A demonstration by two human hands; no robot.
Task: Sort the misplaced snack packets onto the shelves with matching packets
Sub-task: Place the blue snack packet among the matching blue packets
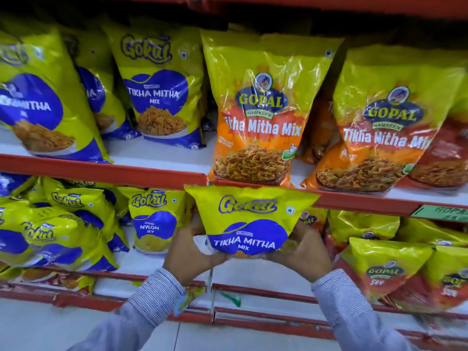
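Red-edged shop shelves [106,171] are crowding with yellow snack bags as a person is holding a small Gokul Tikha Mitha Mix packet [249,221] upright before the lower tier, just under the big Gopal bags [258,117]. Left hand [192,252] and right hand [304,249] are both pinching its bottom corners, wrists raised, sleeves forward. Glossy film probably makes it light, crinkly, slippery and crushable; holding by the edges suits it.

Bare upper shelf [162,154] beside Gokul packet [158,95]; Gopal packet [263,117] blocks right.
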